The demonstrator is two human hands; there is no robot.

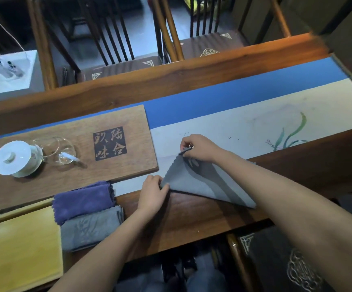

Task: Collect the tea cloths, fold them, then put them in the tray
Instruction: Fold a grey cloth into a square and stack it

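The right hand [198, 147] pinches the far corner of a grey soft microfibre tea cloth [204, 184] and lifts it a little. The left hand [153, 191] pinches the near left corner of the same cloth against the dark wooden desk [192, 224]. The cloth lies partly on the desk edge and partly on the pale painted table runner [234, 127], already doubled into a triangle-like shape.

I judge the cloth light and limp. It will sag and slip out of line, so it is best held at the corners and pressed flat along each fold.

To the left, a folded purple cloth [84, 201] and a folded grey cloth [91, 228] lie side by side next to the yellow wooden tray [19, 249]. Behind them, a white lidded cup [15, 158] and a glass pitcher [57, 150] stand on an engraved wooden board [128, 157]; they look fragile, but they are well apart from the hands.
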